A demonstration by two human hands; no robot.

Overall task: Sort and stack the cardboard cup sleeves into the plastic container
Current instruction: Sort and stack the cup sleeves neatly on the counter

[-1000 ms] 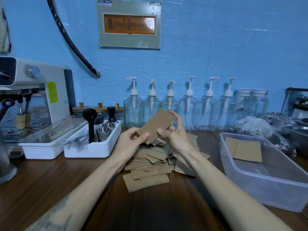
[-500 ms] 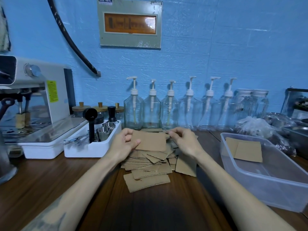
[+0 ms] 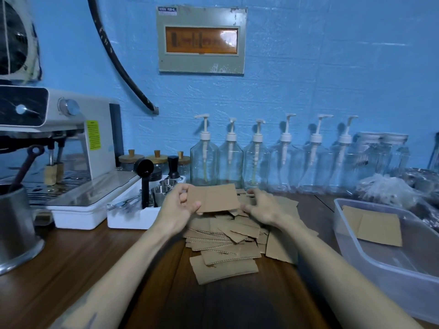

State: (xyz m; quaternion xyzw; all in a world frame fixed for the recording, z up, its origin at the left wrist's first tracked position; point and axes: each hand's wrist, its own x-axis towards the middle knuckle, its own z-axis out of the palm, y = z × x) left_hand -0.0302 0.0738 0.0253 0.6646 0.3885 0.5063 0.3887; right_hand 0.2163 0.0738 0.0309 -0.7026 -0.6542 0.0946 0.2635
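A loose pile of brown cardboard cup sleeves (image 3: 225, 243) lies on the wooden counter in front of me. My left hand (image 3: 177, 207) pinches one flat sleeve (image 3: 213, 198) by its left edge and holds it just above the pile. My right hand (image 3: 261, 207) sits beside that sleeve's right end with curled fingers down on the pile, gripping a sleeve there. The clear plastic container (image 3: 370, 260) stands to the right with flat sleeves (image 3: 373, 224) lying in it.
A white tray of metal cups and tools (image 3: 140, 205) and an espresso machine (image 3: 59, 148) stand at the left, a steel jug (image 3: 16, 226) at the far left. Glass pump bottles (image 3: 256, 162) line the wall. Plastic bags (image 3: 389, 188) lie behind the container.
The sleeve held up by both hands came down to just above the pile. My right hand let go of it and moved onto the pile; my left hand keeps it.
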